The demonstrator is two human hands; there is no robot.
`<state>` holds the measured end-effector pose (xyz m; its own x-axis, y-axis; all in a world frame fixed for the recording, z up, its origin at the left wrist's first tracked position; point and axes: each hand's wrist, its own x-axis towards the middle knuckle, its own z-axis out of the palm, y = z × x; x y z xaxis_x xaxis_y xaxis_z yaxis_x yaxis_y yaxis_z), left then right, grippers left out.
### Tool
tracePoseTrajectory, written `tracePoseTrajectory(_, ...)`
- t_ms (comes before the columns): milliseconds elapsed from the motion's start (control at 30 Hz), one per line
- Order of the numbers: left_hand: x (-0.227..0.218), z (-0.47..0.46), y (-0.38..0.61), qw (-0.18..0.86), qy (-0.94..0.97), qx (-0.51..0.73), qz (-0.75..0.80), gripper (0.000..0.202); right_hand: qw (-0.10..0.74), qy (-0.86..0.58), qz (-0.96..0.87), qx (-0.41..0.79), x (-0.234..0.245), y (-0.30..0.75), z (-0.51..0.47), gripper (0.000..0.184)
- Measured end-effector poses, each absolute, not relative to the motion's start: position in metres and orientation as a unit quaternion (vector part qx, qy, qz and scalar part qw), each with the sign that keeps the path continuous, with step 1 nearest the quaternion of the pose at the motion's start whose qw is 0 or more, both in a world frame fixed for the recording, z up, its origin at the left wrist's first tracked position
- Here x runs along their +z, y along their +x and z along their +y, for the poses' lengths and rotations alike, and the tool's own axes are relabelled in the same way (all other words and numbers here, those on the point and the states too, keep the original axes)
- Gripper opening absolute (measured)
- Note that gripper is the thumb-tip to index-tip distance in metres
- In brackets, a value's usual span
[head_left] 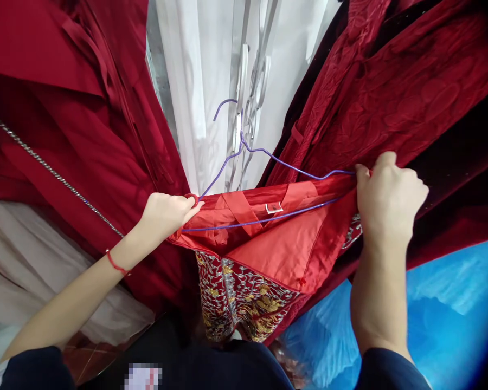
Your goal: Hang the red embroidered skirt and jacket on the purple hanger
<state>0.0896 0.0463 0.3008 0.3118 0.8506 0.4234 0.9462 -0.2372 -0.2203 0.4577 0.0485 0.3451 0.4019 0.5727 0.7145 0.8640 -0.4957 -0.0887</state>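
A red garment with a shiny red lining, a small white label and gold and silver embroidery hangs open in front of me. Inside its top edge sits a thin purple wire hanger, its hook free of any rail. My left hand, a red string bracelet at its wrist, is closed on the garment's left top corner by the hanger's end. At the opposite corner my right hand is closed in a fist around the cloth and the hanger's other end. The fabric is stretched between both hands.
Dark red garments hang at the left, with a metal chain across them. Patterned red velvet hangs at the right. White cloth and a white metal rack stand behind. Blue fabric lies lower right.
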Motion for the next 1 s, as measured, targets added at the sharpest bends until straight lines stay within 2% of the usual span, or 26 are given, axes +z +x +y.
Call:
tracePoseTrajectory(100, 0.307, 0.048, 0.093, 0.246, -0.795, -0.073, -0.55, 0.044, 0.075, -0.749, -0.536, -0.381, 0.348, 0.455, 0.048, 0.025)
tracePoseTrajectory(167, 0.308, 0.05, 0.095, 0.26, -0.802, -0.074, -0.533, 0.047, 0.021, -0.724, -0.57, -0.388, 0.349, 0.451, 0.046, 0.028)
tracePoseTrajectory(433, 0.298, 0.064, 0.089, 0.295, -0.833, -0.139, -0.447, 0.053, -0.057, -0.654, -0.641, -0.398, 0.358, 0.466, 0.035, 0.031)
tracePoseTrajectory(533, 0.297, 0.072, 0.078, 0.306, -0.849, -0.153, -0.404, 0.052, -0.023, -0.636, -0.65, -0.415, 0.364, 0.482, 0.04, 0.03)
tracePoseTrajectory(633, 0.299, 0.08, 0.066, 0.299, -0.871, -0.159, -0.357, 0.053, 0.051, -0.657, -0.615, -0.433, 0.371, 0.492, 0.046, 0.042)
tracePoseTrajectory(733, 0.302, 0.084, 0.06, 0.291, -0.884, -0.14, -0.338, 0.055, 0.095, -0.676, -0.583, -0.44, 0.378, 0.483, 0.047, 0.045)
tracePoseTrajectory(867, 0.3, 0.075, 0.065, 0.256, -0.869, -0.147, -0.397, 0.054, 0.175, -0.631, -0.619, -0.433, 0.369, 0.438, 0.043, 0.04)
tracePoseTrajectory(1000, 0.293, 0.059, 0.07, 0.249, -0.835, -0.142, -0.47, 0.05, 0.229, -0.506, -0.728, -0.403, 0.332, 0.369, 0.048, 0.035)
